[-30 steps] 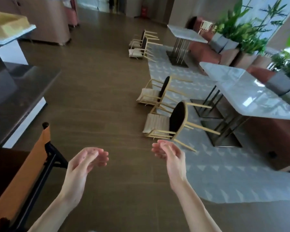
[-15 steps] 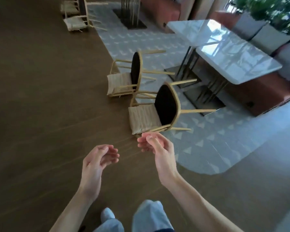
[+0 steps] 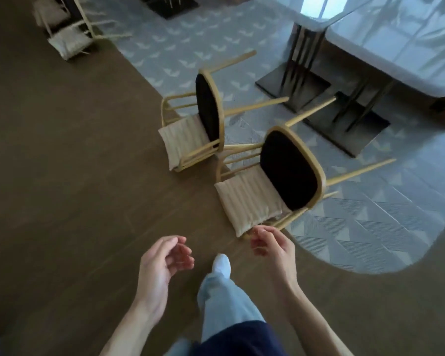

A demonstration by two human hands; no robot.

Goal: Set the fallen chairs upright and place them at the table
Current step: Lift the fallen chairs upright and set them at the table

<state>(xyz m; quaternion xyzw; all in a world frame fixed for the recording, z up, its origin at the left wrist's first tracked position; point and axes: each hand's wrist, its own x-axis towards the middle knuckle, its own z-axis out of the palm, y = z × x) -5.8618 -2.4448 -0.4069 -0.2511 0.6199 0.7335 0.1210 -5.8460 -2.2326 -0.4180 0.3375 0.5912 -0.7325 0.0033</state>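
Two wooden chairs with beige backrest cushions lie tipped on their backs, dark seat undersides up and legs pointing toward the white marble table [image 3: 385,55] at the upper right. The near chair [image 3: 267,186] lies just ahead of me, the second chair [image 3: 195,124] behind it to the left. My right hand [image 3: 272,249] hovers with curled fingers right at the near chair's lower frame, holding nothing. My left hand [image 3: 162,263] is open, lower left, over bare floor.
Another fallen chair [image 3: 67,34] lies at the upper left. Dark metal table bases [image 3: 293,91] stand on the patterned grey rug [image 3: 370,227]. Brown wood floor [image 3: 62,176] spreads to the left. My leg and white-socked foot [image 3: 221,264] step forward between my hands.
I have walked closer to the fallen chairs and the view has tilted down. My right hand has come up to the near chair's frame. My foot has stepped forward.
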